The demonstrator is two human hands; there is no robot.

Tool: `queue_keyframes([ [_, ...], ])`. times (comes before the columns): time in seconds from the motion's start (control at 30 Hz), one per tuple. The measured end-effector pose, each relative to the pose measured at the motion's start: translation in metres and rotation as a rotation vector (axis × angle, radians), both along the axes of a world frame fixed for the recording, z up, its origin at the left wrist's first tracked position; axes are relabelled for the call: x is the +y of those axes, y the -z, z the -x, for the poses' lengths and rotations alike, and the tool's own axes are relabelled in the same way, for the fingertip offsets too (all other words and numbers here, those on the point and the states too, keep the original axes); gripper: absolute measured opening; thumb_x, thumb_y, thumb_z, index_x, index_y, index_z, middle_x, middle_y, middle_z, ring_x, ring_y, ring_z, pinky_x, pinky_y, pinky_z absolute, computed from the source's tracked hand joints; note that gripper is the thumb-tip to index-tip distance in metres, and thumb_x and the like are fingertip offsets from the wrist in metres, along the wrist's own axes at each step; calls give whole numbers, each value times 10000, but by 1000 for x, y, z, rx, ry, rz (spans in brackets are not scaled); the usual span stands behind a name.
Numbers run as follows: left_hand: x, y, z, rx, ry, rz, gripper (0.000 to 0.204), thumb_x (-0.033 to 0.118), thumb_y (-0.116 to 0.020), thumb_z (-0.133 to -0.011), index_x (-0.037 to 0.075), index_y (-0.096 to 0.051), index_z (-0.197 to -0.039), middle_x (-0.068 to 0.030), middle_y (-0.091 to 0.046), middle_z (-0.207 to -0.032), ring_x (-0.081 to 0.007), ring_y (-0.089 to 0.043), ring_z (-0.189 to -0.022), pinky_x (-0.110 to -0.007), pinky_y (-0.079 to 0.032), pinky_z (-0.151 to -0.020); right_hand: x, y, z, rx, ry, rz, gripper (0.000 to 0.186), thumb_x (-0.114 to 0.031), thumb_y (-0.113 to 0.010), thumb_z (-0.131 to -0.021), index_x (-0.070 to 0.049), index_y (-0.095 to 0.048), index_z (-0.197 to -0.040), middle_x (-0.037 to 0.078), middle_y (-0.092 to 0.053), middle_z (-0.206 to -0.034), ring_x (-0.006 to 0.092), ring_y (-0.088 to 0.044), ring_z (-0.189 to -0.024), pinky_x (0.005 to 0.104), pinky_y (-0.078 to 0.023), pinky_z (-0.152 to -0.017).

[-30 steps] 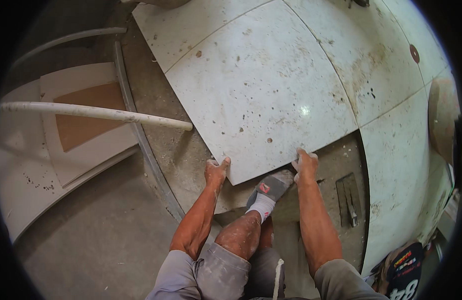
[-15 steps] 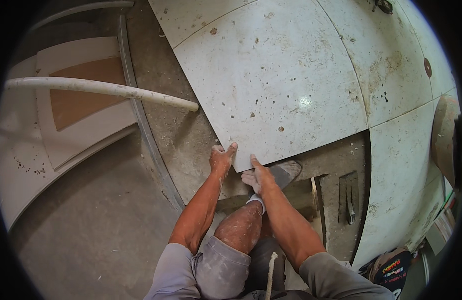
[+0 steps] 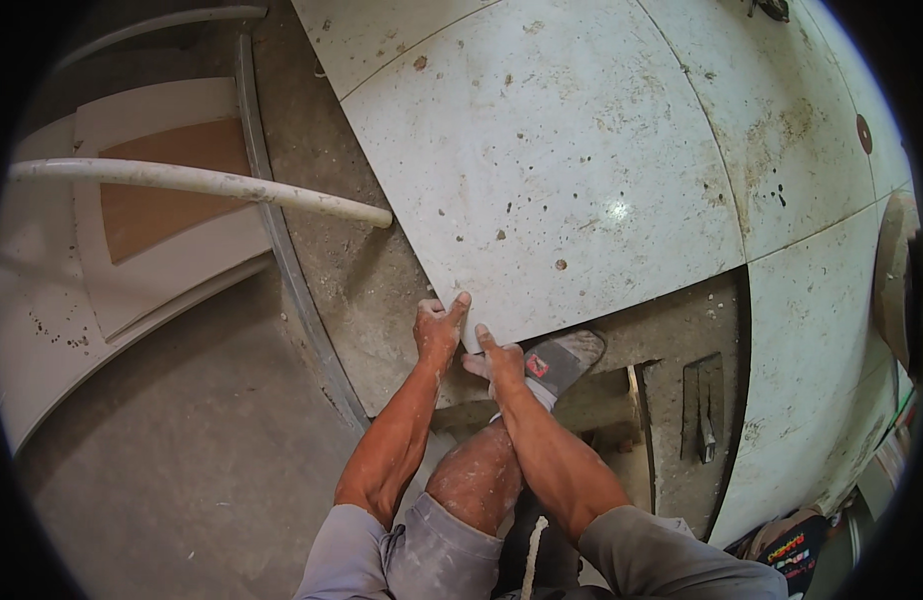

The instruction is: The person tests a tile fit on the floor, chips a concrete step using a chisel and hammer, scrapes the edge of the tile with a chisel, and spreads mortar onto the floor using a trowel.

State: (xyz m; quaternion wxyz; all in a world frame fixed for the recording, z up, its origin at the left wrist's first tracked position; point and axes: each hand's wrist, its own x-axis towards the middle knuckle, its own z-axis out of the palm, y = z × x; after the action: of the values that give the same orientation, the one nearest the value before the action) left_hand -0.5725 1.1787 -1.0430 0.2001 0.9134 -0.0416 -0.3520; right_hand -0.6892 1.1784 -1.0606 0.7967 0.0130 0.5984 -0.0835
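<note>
A large white speckled tile (image 3: 542, 180) lies with its near corner between my hands. My left hand (image 3: 440, 325) grips the tile's left edge just above that corner, thumb on top and fingers curled. My right hand (image 3: 490, 365) grips the corner, thumb on the surface, its fingers partly hidden. Both hands are dusty. My foot in a grey sock or shoe (image 3: 567, 360) rests just beside my right hand at the tile's near edge, on the rough concrete (image 3: 687, 310).
A white pipe (image 3: 202, 182) ends by the tile's left side. A metal rail (image 3: 297, 290) borders pale boards (image 3: 162, 270) with a brown sheet (image 3: 167, 190) at left. A trowel-like tool (image 3: 704, 420) lies right of my legs, near more white tiles (image 3: 802, 330). Dark fabric (image 3: 787, 550) sits lower right.
My right hand has moved left along the tile's near edge to the corner beside my left hand. The tile's corner appears slightly higher in the view than a second ago.
</note>
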Motion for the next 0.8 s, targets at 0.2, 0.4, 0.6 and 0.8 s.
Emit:
queue_keyframes([
  [0.2,3,3,3,-25,-34,12,650,514,-753,-677,-42,-532,-931,-151,-597,-850,-227,-575,-783,-330,-471,-705,-1,-2,6,3,-47,48,512,-277,-648,-835,181,-486,-998,229,-592,-882,308,-644,-621,321,-554,-497],
  [0.4,8,3,2,-61,61,2,673,557,-722,-685,-42,-529,-923,-141,-589,-822,-241,-572,-760,-344,-467,-707,2,-4,3,-4,-138,38,456,-234,-581,-882,184,-462,-1019,226,-591,-859,299,-642,-600,314,-540,-471],
  [0.6,8,-1,-4,-83,176,-45,637,561,-694,-706,-23,-525,-894,-164,-583,-792,-311,-575,-745,-389,-458,-696,-2,-8,1,61,-86,68,422,-207,-569,-887,173,-467,-1039,233,-589,-891,268,-650,-611,293,-548,-485],
  [0.8,6,6,-5,-137,281,-84,623,549,-675,-722,-26,-535,-917,-227,-609,-858,-384,-592,-826,-432,-455,-743,-38,-21,47,10,-469,16,420,-268,-559,-897,113,-502,-1063,161,-611,-913,241,-644,-722,310,-555,-595],
])
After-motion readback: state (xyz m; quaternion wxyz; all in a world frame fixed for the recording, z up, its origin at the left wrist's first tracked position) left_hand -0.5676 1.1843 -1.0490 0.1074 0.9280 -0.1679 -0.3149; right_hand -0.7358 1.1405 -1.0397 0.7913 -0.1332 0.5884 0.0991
